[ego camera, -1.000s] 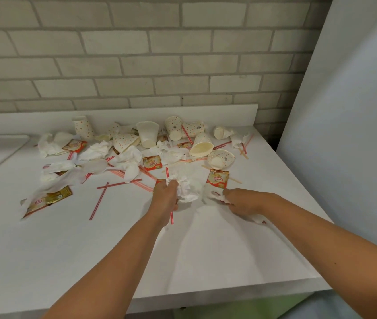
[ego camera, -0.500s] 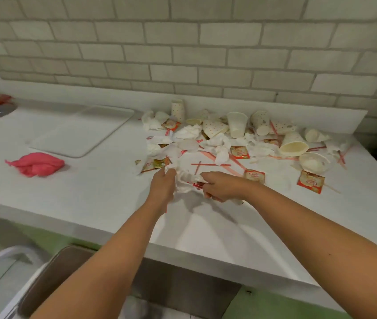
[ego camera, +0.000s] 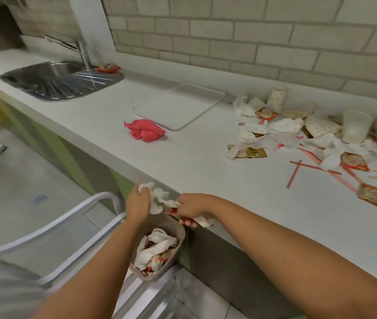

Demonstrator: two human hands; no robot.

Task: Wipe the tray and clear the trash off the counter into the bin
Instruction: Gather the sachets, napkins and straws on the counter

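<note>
Tissue (ego camera: 160,196), white and crumpled, clenched in my left hand (ego camera: 137,204); my right hand (ego camera: 191,207) pinches thin red straws (ego camera: 171,212) above the brown rounded bin (ego camera: 170,224), near counter (ego camera: 183,162) edge.

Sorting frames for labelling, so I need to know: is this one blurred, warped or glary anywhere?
Head view: the tap and sink at upper left are motion-smeared; the brick wall lines curve and slant from the wide lens; the left hand and right hand, gripping napkins, read clearly; light is soft, with bright streaks only in the sink.
</note>
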